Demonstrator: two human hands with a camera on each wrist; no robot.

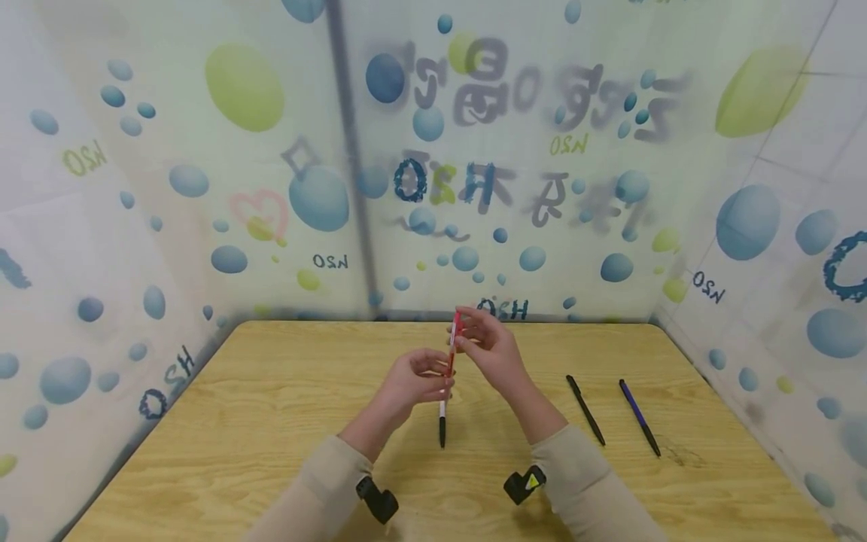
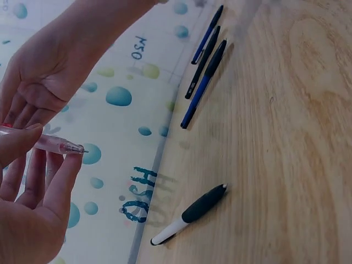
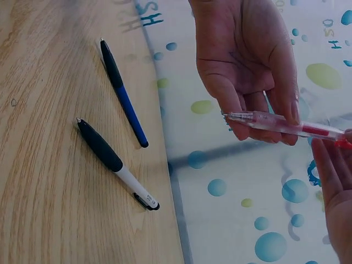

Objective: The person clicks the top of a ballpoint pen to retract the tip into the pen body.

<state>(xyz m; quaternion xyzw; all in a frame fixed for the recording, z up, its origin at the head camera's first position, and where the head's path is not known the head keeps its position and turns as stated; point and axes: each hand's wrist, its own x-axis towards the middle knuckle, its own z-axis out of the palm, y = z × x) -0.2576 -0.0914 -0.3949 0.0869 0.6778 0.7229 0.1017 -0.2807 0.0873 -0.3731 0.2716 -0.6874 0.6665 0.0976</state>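
Observation:
A clear pen with red parts (image 1: pixel 451 350) is held up above the table between both hands. The left hand (image 1: pixel 415 379) pinches it toward its writing tip, thumb on one side and fingers on the other. At the red end the right hand (image 1: pixel 493 352) grips it between thumb and fingers. The right wrist view shows the bare tip of this pen (image 3: pixel 264 119) pointing away from the right hand (image 3: pixel 341 214). On the tabletop below lies a white pen with a black grip (image 2: pixel 190 214), partly covered by the left hand in the head view.
To the right on the wooden table (image 1: pixel 271 421) lie a black pen (image 1: pixel 585 409) and a blue pen with a black grip (image 1: pixel 639 416). Another blue-and-black pen (image 3: pixel 124 91) shows in the wrist views. A bubble-patterned curtain (image 1: pixel 271 165) surrounds the table's back and sides.

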